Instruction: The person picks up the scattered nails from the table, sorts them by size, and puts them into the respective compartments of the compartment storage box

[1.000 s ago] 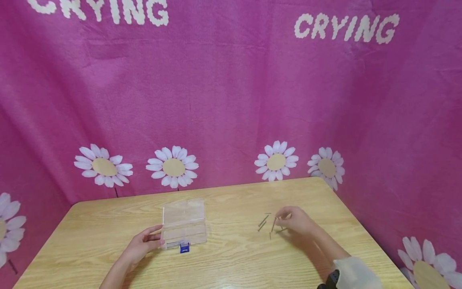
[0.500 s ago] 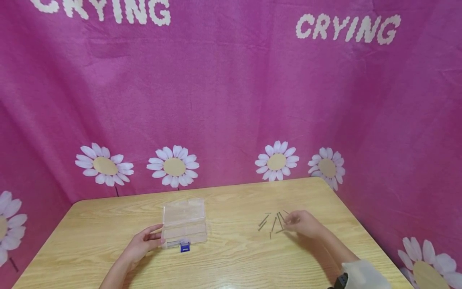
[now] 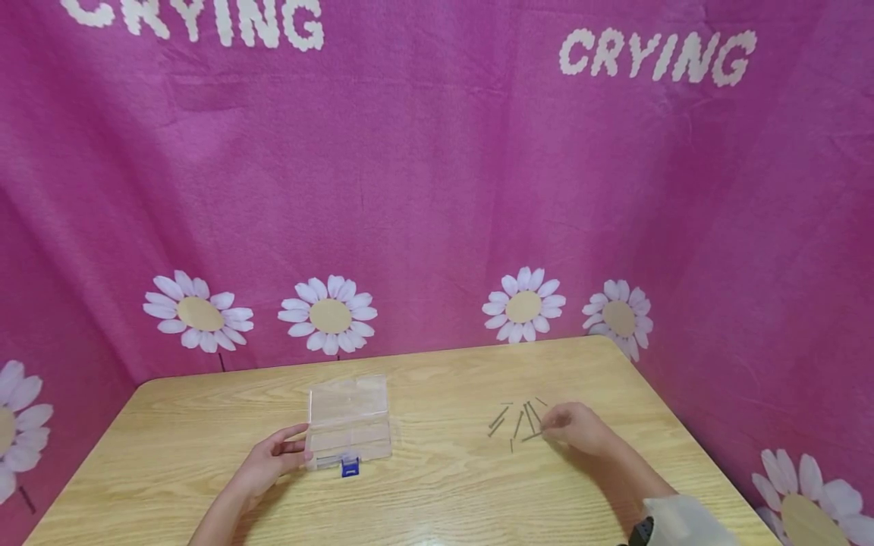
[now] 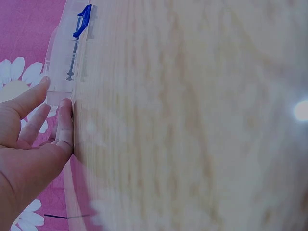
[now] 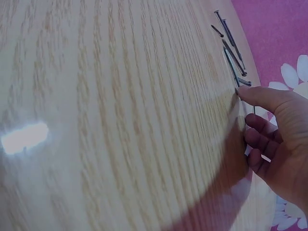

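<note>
A clear plastic compartment box (image 3: pixel 350 432) with a blue latch (image 3: pixel 350 466) lies at the left of the table, its lid raised back. My left hand (image 3: pixel 268 462) holds the box's left side, thumb near the front corner. A nail (image 4: pixel 70 67) shows through the box's front wall in the left wrist view. On the right lie several loose dark nails (image 3: pixel 518 425) of different lengths. My right hand (image 3: pixel 580 430) is at their right edge. Its thumb and fingertips pinch the end of one nail (image 5: pixel 231 65); the index fingertip is hidden behind the thumb.
The wood-grain table (image 3: pixel 437 493) ends at a pink cloth (image 3: pixel 423 189) printed with daisies and lettering, which stands behind it and on both sides. A pale sleeve (image 3: pixel 686 523) and a black wrist strap are on the right arm.
My right hand has shifted right and slightly nearer, from over the middle nails to their right edge, uncovering several of them. My left hand and the box have stayed put.
</note>
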`<state>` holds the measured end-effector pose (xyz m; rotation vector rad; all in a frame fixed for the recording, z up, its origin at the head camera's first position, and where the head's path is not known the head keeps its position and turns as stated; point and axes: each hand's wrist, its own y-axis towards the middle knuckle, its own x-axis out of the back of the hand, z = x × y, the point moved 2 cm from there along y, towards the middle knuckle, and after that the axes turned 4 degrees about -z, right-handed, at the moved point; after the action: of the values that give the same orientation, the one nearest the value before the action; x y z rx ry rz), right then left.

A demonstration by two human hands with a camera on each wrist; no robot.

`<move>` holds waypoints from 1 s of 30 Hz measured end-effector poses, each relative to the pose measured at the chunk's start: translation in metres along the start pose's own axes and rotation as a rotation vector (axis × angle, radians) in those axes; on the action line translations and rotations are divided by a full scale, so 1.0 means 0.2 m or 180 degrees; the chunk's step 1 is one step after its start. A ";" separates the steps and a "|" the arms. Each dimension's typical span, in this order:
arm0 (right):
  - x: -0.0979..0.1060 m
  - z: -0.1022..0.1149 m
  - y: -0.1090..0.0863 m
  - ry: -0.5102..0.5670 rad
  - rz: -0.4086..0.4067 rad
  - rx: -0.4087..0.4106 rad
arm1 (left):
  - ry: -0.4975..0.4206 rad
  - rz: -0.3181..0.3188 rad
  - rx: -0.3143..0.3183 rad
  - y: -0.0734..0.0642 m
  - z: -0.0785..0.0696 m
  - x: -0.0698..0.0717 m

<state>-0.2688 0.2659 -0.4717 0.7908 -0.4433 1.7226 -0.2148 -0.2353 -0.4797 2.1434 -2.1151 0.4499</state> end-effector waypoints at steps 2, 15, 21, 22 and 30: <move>-0.01 -0.01 0.00 -0.0042 0.0015 0.0012 | 0.0013 -0.0005 0.0004 0.00 0.01 0.00; -0.03 -0.05 0.00 -0.0148 -0.0009 -0.0015 | 0.0009 -0.0018 0.0057 0.00 0.02 -0.01; -0.01 -0.03 0.01 -0.0182 0.0004 -0.0099 | 0.0022 -0.0024 0.0093 0.01 0.01 -0.01; -0.01 -0.03 0.01 -0.0202 0.0003 -0.0084 | 0.0024 -0.0028 0.0089 0.01 0.01 0.00; -0.01 0.00 0.02 -0.0307 0.0035 0.0145 | 0.0070 -0.0043 0.0062 0.02 0.01 0.00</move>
<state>-0.2724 0.2636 -0.4727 0.9087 -0.4761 1.7150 -0.2189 -0.2363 -0.4822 2.1515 -2.0922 0.4927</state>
